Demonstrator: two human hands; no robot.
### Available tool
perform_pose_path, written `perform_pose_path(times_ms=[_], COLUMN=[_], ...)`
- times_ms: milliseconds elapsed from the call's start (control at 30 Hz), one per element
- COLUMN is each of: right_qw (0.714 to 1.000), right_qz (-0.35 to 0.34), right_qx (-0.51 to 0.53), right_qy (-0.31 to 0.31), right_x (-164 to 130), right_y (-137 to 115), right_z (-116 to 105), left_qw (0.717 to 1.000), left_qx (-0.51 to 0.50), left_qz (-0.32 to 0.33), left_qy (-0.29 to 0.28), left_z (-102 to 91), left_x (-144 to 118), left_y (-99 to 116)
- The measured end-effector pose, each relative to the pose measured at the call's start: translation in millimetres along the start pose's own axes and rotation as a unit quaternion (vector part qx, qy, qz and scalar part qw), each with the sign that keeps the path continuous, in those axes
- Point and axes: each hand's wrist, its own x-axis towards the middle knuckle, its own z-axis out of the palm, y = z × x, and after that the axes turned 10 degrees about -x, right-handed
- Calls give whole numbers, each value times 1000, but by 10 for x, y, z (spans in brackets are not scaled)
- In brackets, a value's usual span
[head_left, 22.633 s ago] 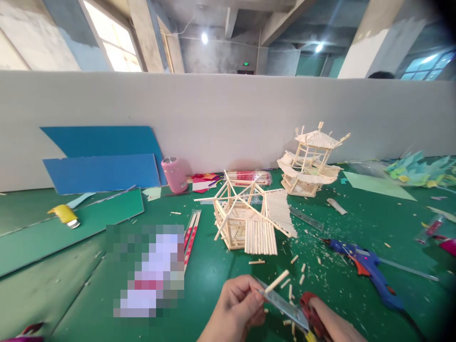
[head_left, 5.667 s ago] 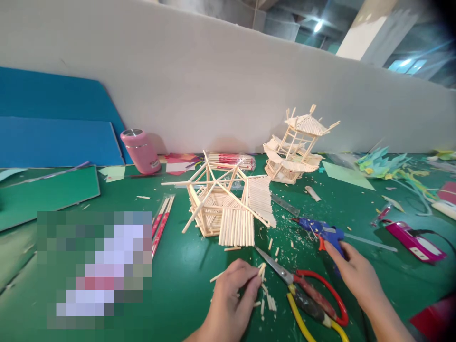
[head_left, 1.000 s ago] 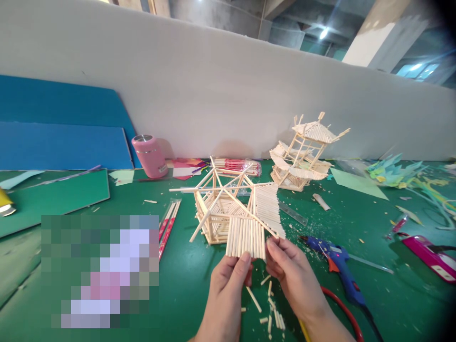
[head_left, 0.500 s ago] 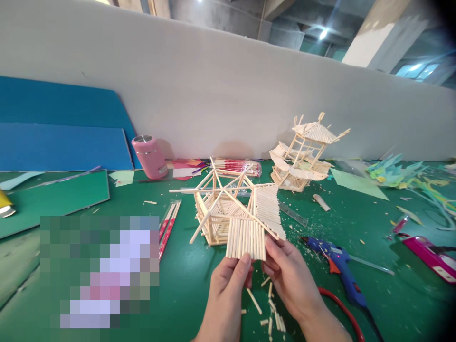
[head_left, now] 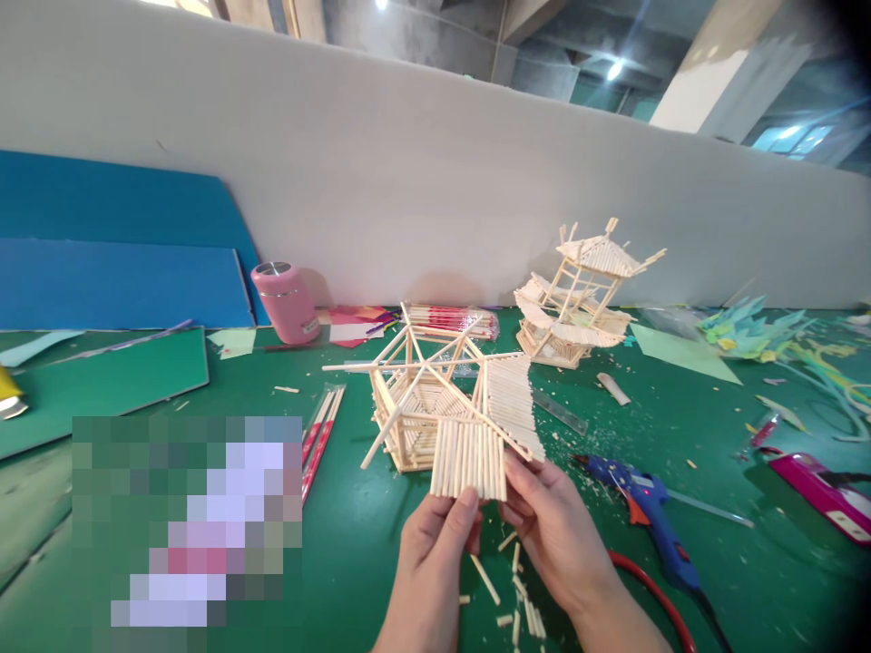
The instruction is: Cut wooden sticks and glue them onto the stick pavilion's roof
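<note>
The near roof panel (head_left: 469, 458) of the stick-built pavilion frame (head_left: 435, 399) is pinched at its lower edge by both hands: the left hand (head_left: 435, 553) closed under its near left corner, the right hand (head_left: 551, 526) closed on its right corner. Over the last second the grip has hardly shifted, which reads as pressing the panel steady. Cut stick pieces (head_left: 521, 612) lie below the hands; the blue glue gun (head_left: 643, 508) lies just right of the right hand.

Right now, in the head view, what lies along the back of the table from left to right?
Blue boards → pink cup → packet of red-wrapped sticks → finished stick pavilion → pale green paper sheet → teal paper cutouts.
</note>
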Motion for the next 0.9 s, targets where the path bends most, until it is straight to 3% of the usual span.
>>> perform_pose_path(times_ms=[900], right_qw=[999], right_qz=[-21], right_qx=[-13], right_qy=[-21], right_x=[-20], right_y=[-29], right_z=[-4], left_qw=[1000], left_qx=[-17], left_qz=[-11], left_qy=[-14], left_z=[45], left_x=[-29], left_y=[59])
